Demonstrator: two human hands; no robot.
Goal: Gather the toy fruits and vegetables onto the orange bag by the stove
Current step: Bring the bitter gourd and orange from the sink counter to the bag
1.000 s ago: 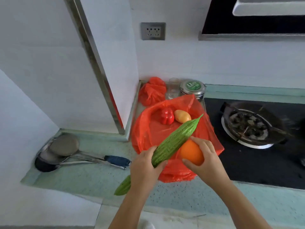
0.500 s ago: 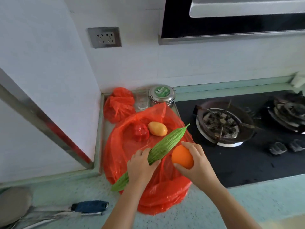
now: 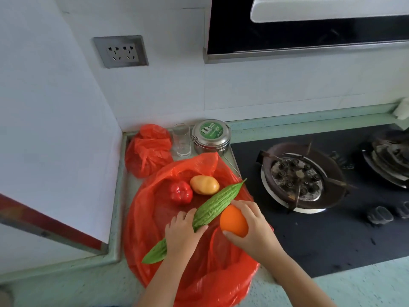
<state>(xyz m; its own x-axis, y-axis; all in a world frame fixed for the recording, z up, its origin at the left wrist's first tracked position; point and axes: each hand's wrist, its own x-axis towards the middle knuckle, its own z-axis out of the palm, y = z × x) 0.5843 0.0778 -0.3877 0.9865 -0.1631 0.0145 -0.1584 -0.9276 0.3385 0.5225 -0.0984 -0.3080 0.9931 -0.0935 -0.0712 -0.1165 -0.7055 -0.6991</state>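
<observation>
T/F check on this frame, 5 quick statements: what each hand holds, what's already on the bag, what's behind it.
1. The left hand holds the green bitter gourd. True.
2. The right hand is empty. False: it grips the orange.
3. The red pepper and the yellow mango lie on the orange bag. True.
4. The metal tin sits on the stove burner. False: it stands on the counter behind the bag, beside the glass.
5. Both held toys are over the bag. True.
</observation>
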